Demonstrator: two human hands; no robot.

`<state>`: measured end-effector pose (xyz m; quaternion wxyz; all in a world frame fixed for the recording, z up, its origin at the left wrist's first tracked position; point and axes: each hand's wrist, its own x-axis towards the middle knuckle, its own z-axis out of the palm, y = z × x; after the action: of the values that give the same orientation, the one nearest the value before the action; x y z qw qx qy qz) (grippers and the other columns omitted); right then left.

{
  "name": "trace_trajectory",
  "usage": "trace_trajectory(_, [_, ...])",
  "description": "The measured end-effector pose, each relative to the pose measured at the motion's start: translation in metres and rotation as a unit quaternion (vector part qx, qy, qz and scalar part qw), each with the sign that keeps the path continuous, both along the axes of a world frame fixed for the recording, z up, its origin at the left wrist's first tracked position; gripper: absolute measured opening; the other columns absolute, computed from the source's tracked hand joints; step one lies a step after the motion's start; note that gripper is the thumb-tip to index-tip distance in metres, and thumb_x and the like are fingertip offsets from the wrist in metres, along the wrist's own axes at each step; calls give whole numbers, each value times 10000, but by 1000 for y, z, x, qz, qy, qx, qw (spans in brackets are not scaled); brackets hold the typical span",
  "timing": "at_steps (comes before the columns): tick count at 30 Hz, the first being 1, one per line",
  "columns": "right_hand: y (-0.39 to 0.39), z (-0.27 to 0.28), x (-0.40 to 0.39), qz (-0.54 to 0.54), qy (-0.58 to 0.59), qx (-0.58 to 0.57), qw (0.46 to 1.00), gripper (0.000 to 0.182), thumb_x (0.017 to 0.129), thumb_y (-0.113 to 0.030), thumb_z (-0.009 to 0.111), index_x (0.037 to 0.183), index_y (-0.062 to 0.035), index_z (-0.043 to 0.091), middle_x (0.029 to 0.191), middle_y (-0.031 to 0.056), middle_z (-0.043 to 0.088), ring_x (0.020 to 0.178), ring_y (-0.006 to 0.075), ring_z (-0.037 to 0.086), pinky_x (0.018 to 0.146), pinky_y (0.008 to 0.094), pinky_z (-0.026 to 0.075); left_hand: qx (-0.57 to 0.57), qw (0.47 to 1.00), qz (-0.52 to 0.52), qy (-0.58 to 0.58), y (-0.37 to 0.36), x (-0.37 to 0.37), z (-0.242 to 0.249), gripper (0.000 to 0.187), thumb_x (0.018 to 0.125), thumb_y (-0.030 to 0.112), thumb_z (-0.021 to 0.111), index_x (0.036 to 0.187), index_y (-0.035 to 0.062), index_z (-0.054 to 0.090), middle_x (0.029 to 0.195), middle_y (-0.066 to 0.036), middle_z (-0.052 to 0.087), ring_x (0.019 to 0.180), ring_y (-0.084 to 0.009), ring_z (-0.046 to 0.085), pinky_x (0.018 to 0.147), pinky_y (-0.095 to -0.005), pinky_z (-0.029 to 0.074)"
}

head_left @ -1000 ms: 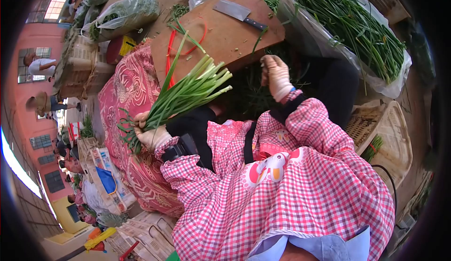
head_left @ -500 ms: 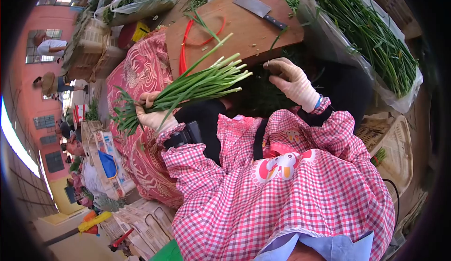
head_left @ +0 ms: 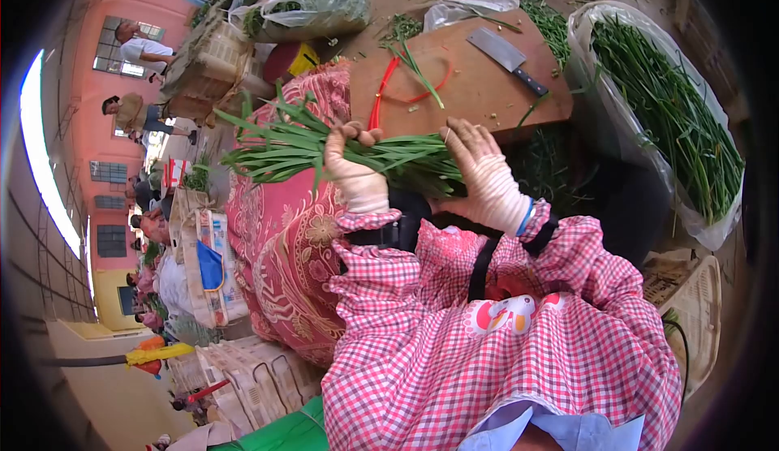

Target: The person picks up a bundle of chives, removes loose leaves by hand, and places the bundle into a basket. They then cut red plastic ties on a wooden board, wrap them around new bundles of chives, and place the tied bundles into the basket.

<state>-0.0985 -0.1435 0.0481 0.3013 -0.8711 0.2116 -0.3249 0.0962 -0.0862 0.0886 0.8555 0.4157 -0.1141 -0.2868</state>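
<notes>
A bunch of garlic chives lies sideways across my lap, its leafy end to the left. My left hand, partly wrapped in white cloth, is closed around the middle of the bunch. Against the right end of it rests my right hand, also wrapped, with fingers stretched out over the stem ends, which it hides. Just beyond my hands is a wooden board. On the board lie a cleaver with a dark handle, red ties and a loose green stalk.
At the right stands a large clear bag full of long green chives. A plastic crate is by my right side. Patterned red cloth covers something at my left. Stacked crates and several people are farther left.
My right hand has come left and down onto the stem ends of the bunch. The bunch has turned more level, and my left hand now grips it from above.
</notes>
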Motion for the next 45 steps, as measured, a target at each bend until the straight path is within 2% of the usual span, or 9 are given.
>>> trace_trajectory(6, [4, -16, 34, -96, -44, 34, 994, 947, 587, -295, 788, 1365, -43, 311, 1371, 212, 354, 1300, 377, 317, 1066, 530, 235, -27, 999, -24, 8, -39, -44, -17, 166, 894, 226, 541, 893, 62, 517, 825, -42, 559, 720, -186, 560, 722, -337, 496])
trace_trajectory(10, [-27, -22, 43, -121, -173, 210, 955, 674, 708, -174, 698, 1309, -93, 404, 923, 194, 620, 907, 393, 589, 784, 403, 482, 28, 991, -122, -49, -49, -81, 9, 215, 890, 237, 582, 1005, 55, 586, 972, -34, 609, 901, -164, 573, 824, -333, 467])
trace_trajectory(14, [-80, -17, 15, 45, -185, 482, 855, 401, 719, -124, 714, 1086, -59, 568, 840, 19, 616, 755, 104, 579, 651, 268, 475, 66, 939, -237, -241, -30, -56, 35, 403, 914, 219, 540, 1265, 26, 487, 1281, -106, 511, 1219, -234, 453, 1046, -400, 331])
trace_trajectory(18, [-113, -38, -7, 215, -307, 667, 644, 573, 827, -140, 623, 1341, -62, 381, 951, 92, 632, 875, 259, 633, 822, 453, 519, 94, 945, -237, -207, -6, -2, 29, 529, 924, 255, 516, 1371, 13, 368, 1410, -142, 391, 1324, -262, 348, 1094, -424, 270])
trace_trajectory(22, [-122, -65, -11, 191, -348, 747, 534, 503, 843, -173, 614, 1304, -74, 438, 989, 100, 638, 926, 266, 626, 864, 480, 496, 118, 921, -358, -96, 7, 21, -33, 605, 895, 303, 564, 1390, 31, 348, 1422, -131, 376, 1323, -262, 348, 1094, -414, 239])
trace_trajectory(27, [-111, -72, -13, 181, -351, 753, 526, 462, 849, -189, 603, 1273, -67, 469, 994, 104, 642, 923, 271, 626, 870, 478, 496, 143, 837, -526, 49, 8, -26, -101, 687, 902, 376, 556, 1420, 25, 273, 1443, -146, 331, 1323, -264, 340, 1090, -429, 247])
trace_trajectory(31, [-107, -83, -4, 133, -345, 755, 542, 350, 833, -198, 624, 1143, -57, 540, 940, 97, 652, 872, 265, 640, 827, 455, 514, 151, 770, -587, 201, 10, -78, -104, 518, 870, 351, 617, 1234, 8, 481, 1131, -142, 604, 970, -266, 622, 834, -418, 517])
trace_trajectory(37, [-96, -84, 4, -50, -311, 723, 614, 197, 775, -96, 641, 941, -44, 548, 705, 114, 601, 594, 267, 611, 559, 396, 524, 186, 768, -524, 319, 17, -108, -140, 296, 862, 238, 641, 1038, 18, 550, 921, -157, 638, 807, -275, 647, 744, -417, 542])
trace_trajectory(45, [-83, -101, 8, -5, -293, 739, 607, 204, 800, -127, 645, 962, -48, 549, 760, 84, 600, 666, 238, 621, 645, 413, 550, 234, 774, -490, 327, 28, -103, -134, 170, 837, 162, 627, 908, 20, 566, 819, -123, 593, 679, -250, 592, 770, -512, 504])
